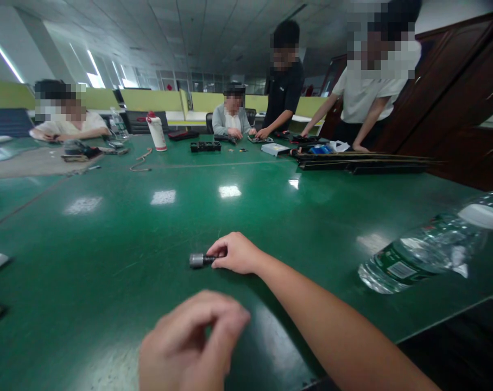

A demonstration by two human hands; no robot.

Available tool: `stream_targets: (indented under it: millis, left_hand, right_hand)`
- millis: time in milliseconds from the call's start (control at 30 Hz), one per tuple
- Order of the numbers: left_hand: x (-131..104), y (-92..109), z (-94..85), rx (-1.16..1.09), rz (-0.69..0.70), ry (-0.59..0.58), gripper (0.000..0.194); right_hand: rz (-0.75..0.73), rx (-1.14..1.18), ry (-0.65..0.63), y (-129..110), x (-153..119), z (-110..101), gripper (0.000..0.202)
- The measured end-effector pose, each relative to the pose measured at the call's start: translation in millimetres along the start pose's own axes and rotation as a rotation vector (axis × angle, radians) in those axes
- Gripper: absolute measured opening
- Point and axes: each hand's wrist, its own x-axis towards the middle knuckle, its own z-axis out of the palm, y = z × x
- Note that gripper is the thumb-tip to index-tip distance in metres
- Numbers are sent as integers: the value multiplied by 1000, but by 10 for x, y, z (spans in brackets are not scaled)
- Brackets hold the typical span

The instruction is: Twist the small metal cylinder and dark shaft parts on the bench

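Observation:
On the glossy green table (120, 239), my right hand (238, 254) has its thumb and fingers closed around a small flashlight-like cylinder (197, 260). The cylinder lies flat, its wide grey head pointing left; the thinner black ridged shaft runs into my fingers, which hide its other end. Nearer the camera is my left hand (189, 339), slightly blurred and raised in front of the table. Its fingers are curled, with thumb and fingertips together and a gap behind them. Nothing shows in that pinch, and it is apart from the cylinder.
A clear water bottle (405, 266) stands at the right, with another behind it. Across the table are a white flask (157, 133), a black part (206, 147), a cord (143, 160) and long dark strips (352, 163). Several people work along the far side.

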Motion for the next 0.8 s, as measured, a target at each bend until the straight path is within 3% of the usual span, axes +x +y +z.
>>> stream_targets:
  millis: [67, 133, 200, 267, 367, 467, 600, 733, 800]
  left_hand:
    - [513, 228, -17, 92, -27, 24, 22]
    - [998, 300, -134, 269, -6, -81, 30]
    - [1369, 178, -335, 463, -5, -82, 45]
    - [1580, -92, -555, 512, -65, -100, 47]
    - [1617, -547, -765, 561, -99, -205, 43]
    - [1507, -792, -750, 526, -99, -380, 43]
    - [1501, -756, -558, 393, -68, -476, 46]
    - [1652, -656, -432, 396, -288, -608, 49]
    - [1682, -656, -413, 407, -318, -649, 50]
  right_hand:
    - [-14, -1, 3, -2, 1, 3, 26]
    - [-9, -4, 2, 0, 6, 8, 27]
    - [2, -9, 4, 7, 15, 12, 29]
    - [3, -8, 6, 12, 21, 14, 31]
    - [15, -4, 7, 9, 20, 11, 30]
    - [21, -3, -4, -1, 9, 3, 29]
    - [6, -13, -6, -3, 0, -9, 27]
    - [9, -14, -10, 1, -1, -15, 27]
    - [10, -26, -11, 0, -3, -14, 28]
